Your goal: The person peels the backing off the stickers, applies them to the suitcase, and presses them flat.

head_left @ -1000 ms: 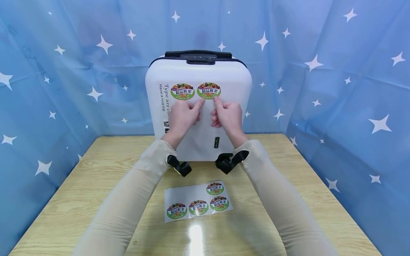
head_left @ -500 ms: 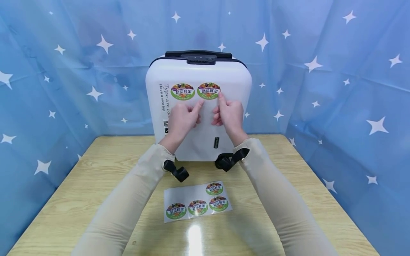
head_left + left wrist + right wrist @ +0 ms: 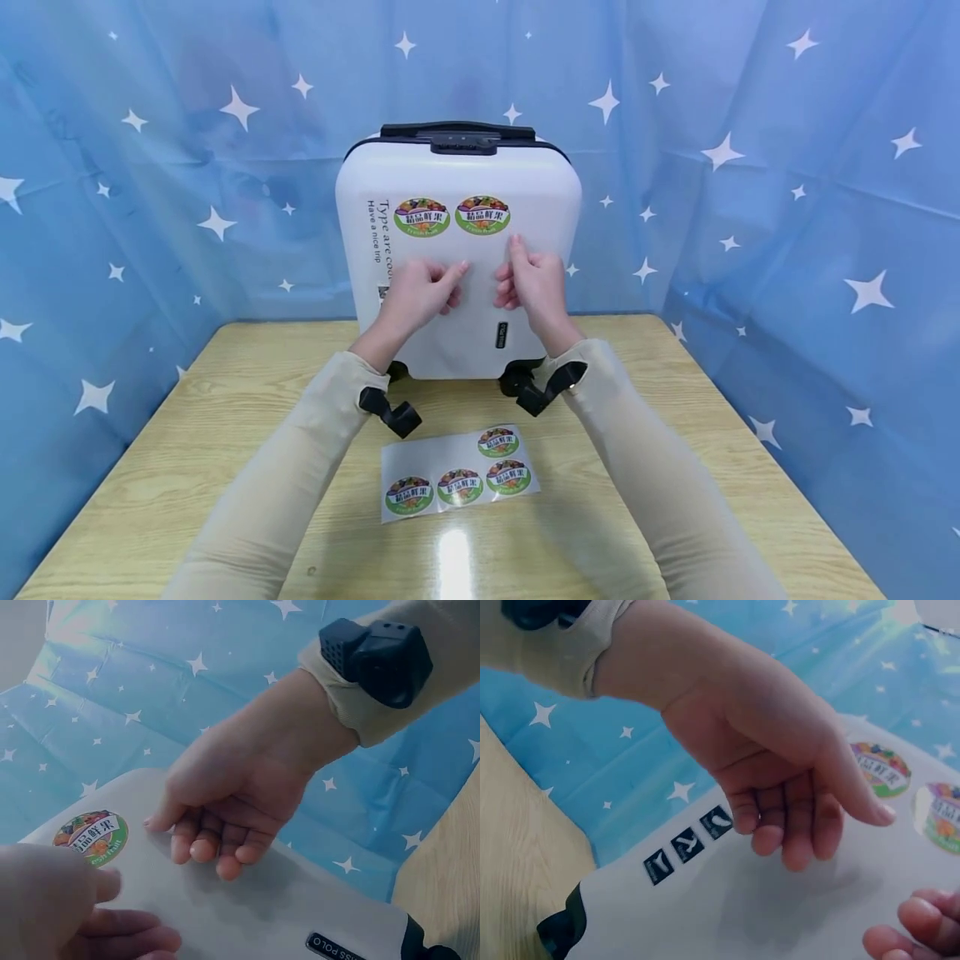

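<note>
A white suitcase (image 3: pixel 472 283) stands upright, its front facing me. Two oval fruit stickers lie on its upper front: a left sticker (image 3: pixel 422 217) and a right sticker (image 3: pixel 483 216). My left hand (image 3: pixel 422 296) hovers by the suitcase front, below the stickers, fingers loosely bent and holding nothing. Just below the right sticker's lower right edge is the thumb of my right hand (image 3: pixel 536 283), whose other fingers hang loosely curled, also without anything in them. The left wrist view shows the right hand's thumb tip (image 3: pixel 154 823) beside a sticker (image 3: pixel 91 838); whether it touches the case is unclear.
A sticker sheet (image 3: pixel 427 458) with several fruit stickers lies on the wooden table (image 3: pixel 285 433) in front of the suitcase. Black wheels (image 3: pixel 517 377) show at the case's bottom. A blue star-patterned curtain (image 3: pixel 225 183) surrounds the table at back and sides.
My right thumb has moved from the right sticker's edge to just below it. The left hand has drawn down and slightly left, away from the stickers. Both stickers stay on the suitcase.
</note>
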`<state>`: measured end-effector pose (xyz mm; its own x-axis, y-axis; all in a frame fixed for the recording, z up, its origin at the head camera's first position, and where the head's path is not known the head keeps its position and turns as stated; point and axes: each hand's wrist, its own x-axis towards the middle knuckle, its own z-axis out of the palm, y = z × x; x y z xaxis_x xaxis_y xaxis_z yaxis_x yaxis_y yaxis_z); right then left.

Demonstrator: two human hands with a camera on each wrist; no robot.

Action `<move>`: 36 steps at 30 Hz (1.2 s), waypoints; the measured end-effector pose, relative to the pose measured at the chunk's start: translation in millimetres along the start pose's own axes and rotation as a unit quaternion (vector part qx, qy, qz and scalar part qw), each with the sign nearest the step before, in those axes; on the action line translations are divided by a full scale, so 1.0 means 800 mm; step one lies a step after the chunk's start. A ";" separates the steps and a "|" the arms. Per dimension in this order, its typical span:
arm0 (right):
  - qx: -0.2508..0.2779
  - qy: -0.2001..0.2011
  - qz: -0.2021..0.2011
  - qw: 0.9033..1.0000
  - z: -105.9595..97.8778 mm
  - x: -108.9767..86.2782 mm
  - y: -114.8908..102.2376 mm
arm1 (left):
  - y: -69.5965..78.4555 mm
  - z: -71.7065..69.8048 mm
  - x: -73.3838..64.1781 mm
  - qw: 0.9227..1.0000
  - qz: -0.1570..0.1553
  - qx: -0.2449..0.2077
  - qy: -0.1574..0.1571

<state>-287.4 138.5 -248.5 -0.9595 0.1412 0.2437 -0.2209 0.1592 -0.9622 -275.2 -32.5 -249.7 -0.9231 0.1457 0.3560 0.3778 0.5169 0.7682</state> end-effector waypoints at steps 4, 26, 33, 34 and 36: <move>0.016 -0.011 -0.005 1.000 -0.003 -0.003 0.011 | -0.006 0.001 -0.003 0.999 0.006 0.026 -0.046; -0.038 -0.065 -0.055 0.996 -0.021 -0.039 0.058 | -0.031 0.025 -0.029 0.990 0.014 0.047 -0.131; -0.051 -0.081 -0.057 0.994 -0.023 -0.051 0.071 | -0.040 0.028 -0.038 0.992 0.015 0.040 -0.123; -0.051 -0.082 -0.056 0.994 -0.023 -0.052 0.072 | -0.041 0.029 -0.040 0.991 0.016 0.040 -0.123; -0.052 -0.085 -0.054 0.994 -0.024 -0.055 0.075 | -0.042 0.030 -0.043 0.992 0.018 0.037 -0.123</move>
<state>-255.4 160.2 -314.4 -0.9488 -0.0474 0.3123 -0.3134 0.2650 -0.9119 -258.0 -34.7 -300.0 -0.9024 0.3611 0.2352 0.4127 0.5671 0.7128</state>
